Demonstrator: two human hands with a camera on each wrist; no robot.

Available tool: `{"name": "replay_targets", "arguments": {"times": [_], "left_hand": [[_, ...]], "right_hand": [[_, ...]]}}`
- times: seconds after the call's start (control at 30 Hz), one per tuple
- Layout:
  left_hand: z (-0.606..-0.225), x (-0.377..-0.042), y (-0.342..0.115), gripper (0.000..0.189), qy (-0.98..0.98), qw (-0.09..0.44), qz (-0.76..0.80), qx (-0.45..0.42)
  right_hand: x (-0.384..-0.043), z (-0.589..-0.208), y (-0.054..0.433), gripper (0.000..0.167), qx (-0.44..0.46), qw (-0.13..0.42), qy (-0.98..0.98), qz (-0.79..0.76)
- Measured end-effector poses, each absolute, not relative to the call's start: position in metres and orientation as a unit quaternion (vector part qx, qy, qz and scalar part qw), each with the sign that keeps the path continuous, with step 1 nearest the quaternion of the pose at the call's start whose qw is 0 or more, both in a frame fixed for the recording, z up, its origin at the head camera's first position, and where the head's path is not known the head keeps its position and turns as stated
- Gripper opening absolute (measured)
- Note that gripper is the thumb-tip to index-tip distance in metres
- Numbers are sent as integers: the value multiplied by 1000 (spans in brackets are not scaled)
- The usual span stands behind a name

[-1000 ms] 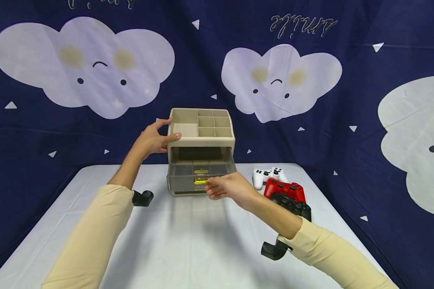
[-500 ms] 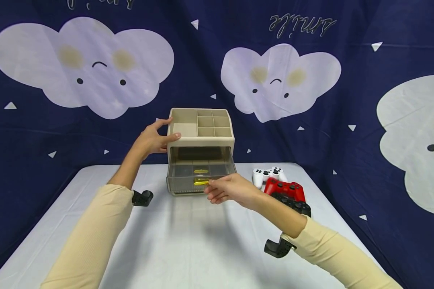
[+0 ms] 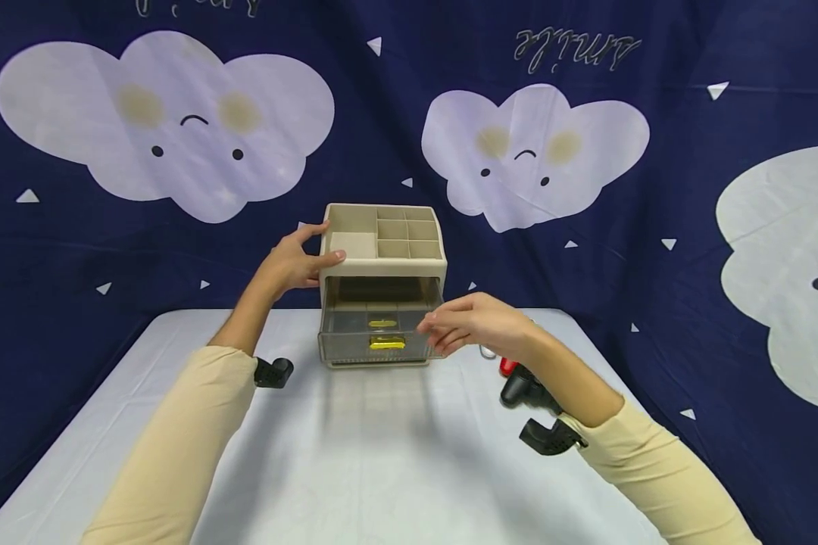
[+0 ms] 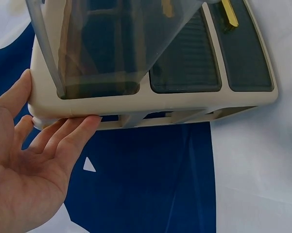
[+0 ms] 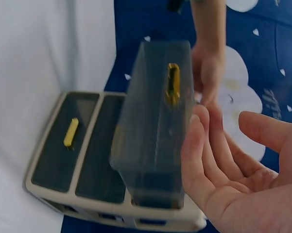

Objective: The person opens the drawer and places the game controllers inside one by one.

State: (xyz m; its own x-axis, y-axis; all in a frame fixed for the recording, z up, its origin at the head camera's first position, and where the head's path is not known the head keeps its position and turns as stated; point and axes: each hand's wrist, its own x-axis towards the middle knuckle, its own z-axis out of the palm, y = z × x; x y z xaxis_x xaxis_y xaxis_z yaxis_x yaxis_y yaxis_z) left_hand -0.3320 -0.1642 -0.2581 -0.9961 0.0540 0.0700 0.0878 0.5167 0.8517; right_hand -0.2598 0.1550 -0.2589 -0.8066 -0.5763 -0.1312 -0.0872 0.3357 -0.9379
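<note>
A beige desktop drawer organizer (image 3: 395, 268) stands at the back of the table, its top divided into compartments. Its smoky clear top drawer (image 3: 344, 347) is pulled out and has a gold handle (image 3: 387, 343). My left hand (image 3: 289, 265) grips the upper left corner, thumb over the top rim and fingers along the side. In the left wrist view, the fingers (image 4: 75, 138) press on the beige side wall. My right hand (image 3: 480, 324) is off the handle, beside the drawer's front right corner, fingers loosely bent and holding nothing.
Right of the organizer lie a black game controller (image 3: 528, 390) and a red controller (image 3: 507, 366), partly hidden by my right arm. A white one behind them is nearly covered. A dark blue cloud-print cloth (image 3: 382, 136) hangs behind the white table (image 3: 368, 469).
My right hand has let go of the gold handle and moved right and slightly up, now covering much of the controllers. The drawer stays pulled out; my left hand keeps its grip.
</note>
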Motion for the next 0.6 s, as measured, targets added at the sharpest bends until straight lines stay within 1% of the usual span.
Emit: {"name": "replay_targets", "arguments": {"times": [0.2, 0.4, 0.6], "left_hand": [[-258, -332, -164, 82, -869, 16, -492, -45], [-258, -332, -164, 83, -870, 19, -491, -44], [-258, -332, -164, 82, -874, 21, -483, -44]], "right_hand": [[-270, -260, 180, 38, -179, 166, 796, -554], [-279, -270, 206, 41, -155, 90, 832, -525], [-282, -283, 231, 52, -102, 53, 868, -483]]}}
